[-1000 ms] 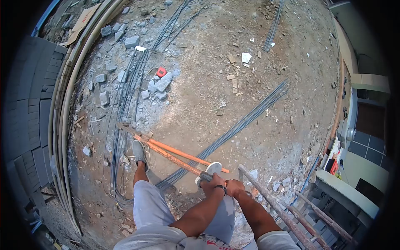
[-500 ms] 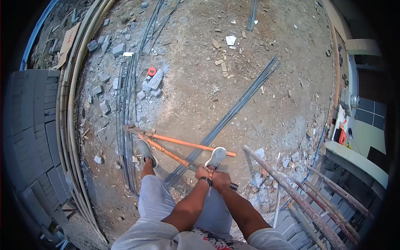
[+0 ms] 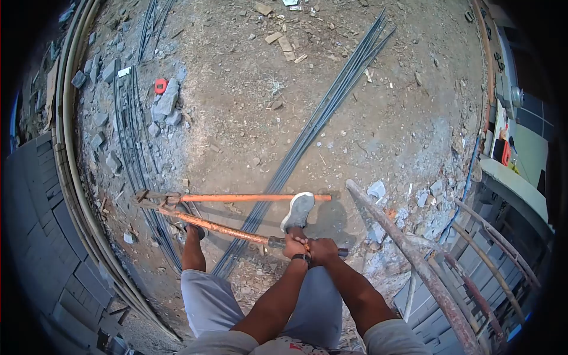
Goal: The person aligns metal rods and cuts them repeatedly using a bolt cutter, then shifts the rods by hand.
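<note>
Both hands are closed on the upper handle of a long orange bolt cutter. My left hand, with a dark band at the wrist, grips next to the black sleeve. My right hand wraps the handle just right of it, near the dark end. The cutter's second orange handle lies apart from the first, under or beside my raised grey shoe. Its jaws are over a bundle of thin steel bars by my other foot. A second bar bundle runs diagonally beneath the handles.
A red tape measure lies beside broken concrete lumps. Long pipes and stacked grey blocks line the left side. Rusty poles slope at the lower right, near a low ledge.
The view has shifted, and the ground objects sit further left and higher. My hands have lowered slightly with the handle, and the two orange handles are spread wider at the grip end.
</note>
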Demonstrator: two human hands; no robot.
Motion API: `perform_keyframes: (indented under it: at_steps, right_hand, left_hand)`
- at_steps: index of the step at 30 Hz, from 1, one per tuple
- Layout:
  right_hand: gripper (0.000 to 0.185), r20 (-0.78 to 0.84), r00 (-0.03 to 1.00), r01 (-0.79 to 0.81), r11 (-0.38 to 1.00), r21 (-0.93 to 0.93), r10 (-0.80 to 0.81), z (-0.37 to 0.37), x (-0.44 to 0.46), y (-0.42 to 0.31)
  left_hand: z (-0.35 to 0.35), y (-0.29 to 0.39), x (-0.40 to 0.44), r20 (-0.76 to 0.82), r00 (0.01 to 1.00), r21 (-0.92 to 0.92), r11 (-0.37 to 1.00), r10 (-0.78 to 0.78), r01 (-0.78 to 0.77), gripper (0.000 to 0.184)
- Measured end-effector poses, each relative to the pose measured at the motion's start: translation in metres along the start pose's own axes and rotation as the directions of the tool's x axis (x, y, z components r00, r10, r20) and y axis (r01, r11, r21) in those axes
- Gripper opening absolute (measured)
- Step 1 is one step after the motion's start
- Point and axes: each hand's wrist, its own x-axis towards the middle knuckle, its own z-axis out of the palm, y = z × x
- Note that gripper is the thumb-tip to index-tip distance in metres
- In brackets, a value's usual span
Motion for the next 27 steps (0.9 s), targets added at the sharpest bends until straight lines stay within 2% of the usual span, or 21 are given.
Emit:
perform_keyframes:
  at_steps: [2, 4, 6, 9, 12, 13, 16, 17, 18, 19, 20, 21, 24, 27]
  right_hand:
    - [0.037, -0.012, 1.000, -0.027, 0.998, 0.053, 0.028, 0.004, 0.004, 0.007]
    - [0.037, -0.020, 1.000, 0.006, 1.000, 0.015, -0.006, 0.016, -0.017, 0.004]
    - [0.036, -0.077, 0.997, 0.017, 1.000, -0.002, -0.018, -0.003, -0.009, 0.002]
    - [0.033, -0.066, 0.998, -0.013, 0.999, 0.047, 0.016, -0.016, -0.019, -0.013]
    - [0.032, -0.119, 0.993, 0.003, 1.000, 0.027, 0.001, -0.033, -0.021, -0.024]
    - [0.032, -0.127, 0.992, 0.012, 1.000, 0.022, -0.009, -0.034, -0.018, -0.024]
    - [0.034, -0.094, 0.994, 0.052, 0.999, 0.013, -0.050, -0.035, -0.008, -0.012]
    - [0.034, -0.057, 0.996, 0.075, 0.997, 0.026, -0.073, -0.049, -0.015, -0.008]
    - [0.035, -0.019, 0.995, 0.096, 0.995, 0.042, -0.095, -0.056, -0.013, 0.000]
    - [0.037, 0.030, 0.990, 0.136, 0.991, -0.007, -0.136, -0.051, -0.002, 0.018]
    - [0.036, 0.012, 0.993, 0.117, 0.993, 0.014, -0.117, -0.035, 0.012, 0.030]
    - [0.036, -0.023, 0.994, 0.107, 0.994, 0.025, -0.106, -0.020, 0.035, 0.040]
    - [0.033, -0.088, 0.982, 0.171, 0.984, 0.046, -0.167, -0.004, 0.075, 0.059]
    - [0.029, -0.162, 0.971, 0.177, 0.984, -0.026, -0.179, 0.011, 0.112, 0.081]
  left_hand:
    - [0.004, -0.010, 0.004, -0.025, 1.000, -0.013, 1.000, -0.005, 0.005, 0.024]
    - [-0.003, -0.009, -0.010, -0.012, 1.000, 0.020, 1.000, 0.023, -0.023, 0.023]
    - [-0.003, 0.001, -0.010, 0.035, 0.998, -0.003, 0.998, -0.061, 0.061, 0.023]
    - [0.002, 0.014, -0.012, 0.082, 0.996, 0.037, 0.999, -0.020, 0.017, 0.024]
    - [0.013, 0.035, -0.034, 0.075, 0.994, 0.010, 0.997, -0.077, 0.077, 0.026]
    - [0.018, 0.035, -0.031, 0.042, 0.999, 0.004, 0.999, -0.034, 0.033, 0.027]
    - [0.021, 0.028, -0.024, 0.096, 0.994, -0.042, 0.997, -0.059, 0.063, 0.030]
    - [0.031, 0.024, -0.035, -0.035, 0.999, -0.004, 1.000, -0.021, 0.021, 0.029]
    - [0.036, 0.015, -0.031, -0.074, 0.997, -0.007, 1.000, 0.002, -0.003, 0.029]
    - [0.038, 0.001, -0.025, -0.110, 0.994, 0.000, 1.000, 0.020, -0.020, 0.029]
    - [0.043, -0.017, -0.011, -0.129, 0.991, 0.009, 0.999, 0.034, -0.033, 0.028]
    - [0.042, -0.022, 0.009, -0.010, 1.000, -0.103, 0.995, -0.008, 0.007, 0.028]
    - [0.058, -0.036, 0.043, -0.042, 0.999, -0.086, 0.996, 0.013, -0.016, 0.027]
    - [0.083, -0.037, 0.065, 0.005, 0.997, -0.049, 0.996, -0.080, 0.080, 0.024]
